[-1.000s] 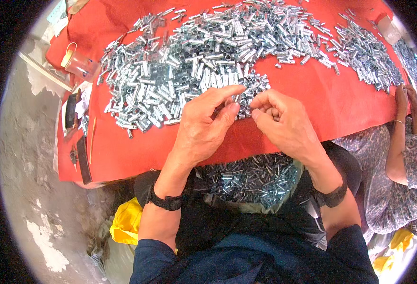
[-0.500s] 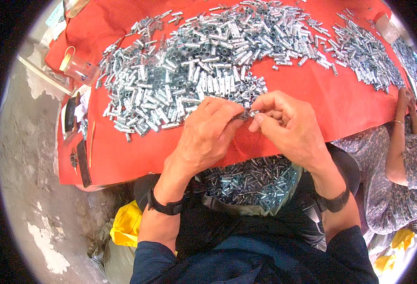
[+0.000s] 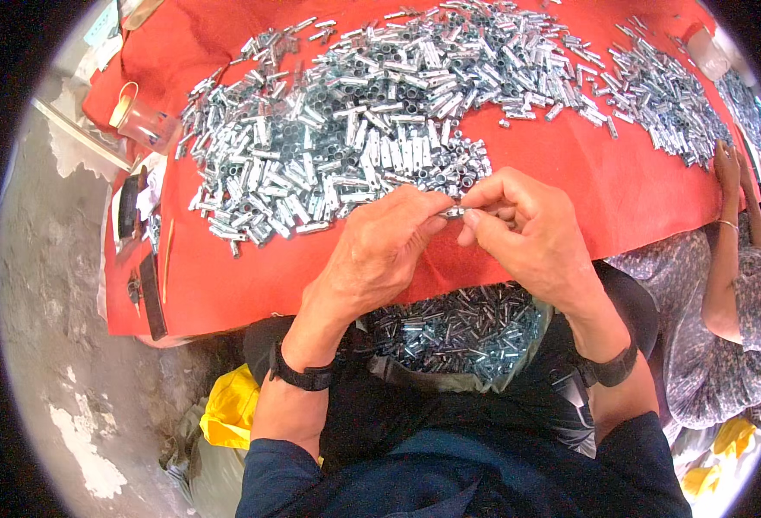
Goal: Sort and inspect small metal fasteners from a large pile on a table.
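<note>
Over the near part of the red cloth point(image 3: 570, 181), my two hands meet at one small silvery metal tube point(image 3: 453, 211). My left hand point(image 3: 382, 242) pinches one end between thumb and fingers. At the other end, the thumb and forefinger of my right hand point(image 3: 527, 229) are closed on it, with the remaining fingers curled. The tube lies roughly level, and my fingertips partly cover it. Just beyond my hands spreads a wide heap of similar metal tubes point(image 3: 397, 95), some showing their round open ends, others side holes.
A container of small dark metal pieces point(image 3: 458, 332) sits at my lap. To the right, another person's arm point(image 3: 726, 259) reaches toward a second heap of metal parts point(image 3: 669, 104). A clear plastic cup point(image 3: 147, 125), a dark flat bar point(image 3: 151, 298) and a rough wall point(image 3: 52, 302) are left.
My fingertips have come closer together, and the tube now lies level between both hands. The other person's hand at right has moved farther up toward the second heap.
</note>
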